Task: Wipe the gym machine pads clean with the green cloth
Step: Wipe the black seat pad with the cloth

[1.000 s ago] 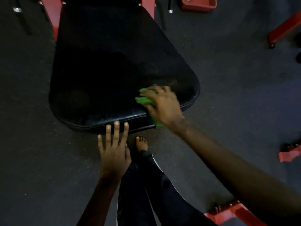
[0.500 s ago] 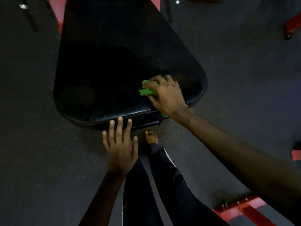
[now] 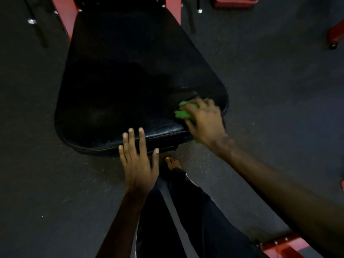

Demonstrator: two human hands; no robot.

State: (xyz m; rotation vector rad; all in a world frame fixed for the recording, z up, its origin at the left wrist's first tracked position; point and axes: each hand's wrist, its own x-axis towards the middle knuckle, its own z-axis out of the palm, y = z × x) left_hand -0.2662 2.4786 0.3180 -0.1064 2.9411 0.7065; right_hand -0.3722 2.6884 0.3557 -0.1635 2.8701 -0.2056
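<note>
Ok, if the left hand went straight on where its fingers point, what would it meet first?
Probably the black pad, at its near edge; the left hand overlaps it in view, though depth is unclear.

Bunched green cloth (image 3: 183,113) on black pad (image 3: 130,90)

Dark speckled floor (image 3: 279,90) throughout. Two red frame uprights (image 3: 63,17) at far edge, left and right. Red tray (image 3: 235,1) cut off by top edge. Red frame leg with small caster (image 3: 334,37) at upper right. Bolted red bar (image 3: 283,246) at lower right. Thin dark metal legs (image 3: 38,29) at upper left.
</note>
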